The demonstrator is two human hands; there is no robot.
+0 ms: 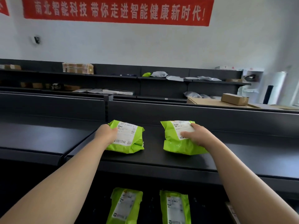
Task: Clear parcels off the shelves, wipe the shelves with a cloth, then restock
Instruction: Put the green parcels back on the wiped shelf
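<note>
Green left parcel [129, 139] and right parcel [175, 143] lie lengthwise toward the shelf's [153, 157] back, left hand [107, 135] and right hand [200, 136] each curled round its nearer one

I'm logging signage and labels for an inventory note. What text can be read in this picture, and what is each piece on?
"南北智能科技 带你走进智能健康新时代!" on the red banner on the wall.
"A060", as far as it can be made out, on the right parcel label; the rest is blurred.
Left parcel label: print too small to read.
Lower left parcel and lower right parcel: labels blurred.
</note>
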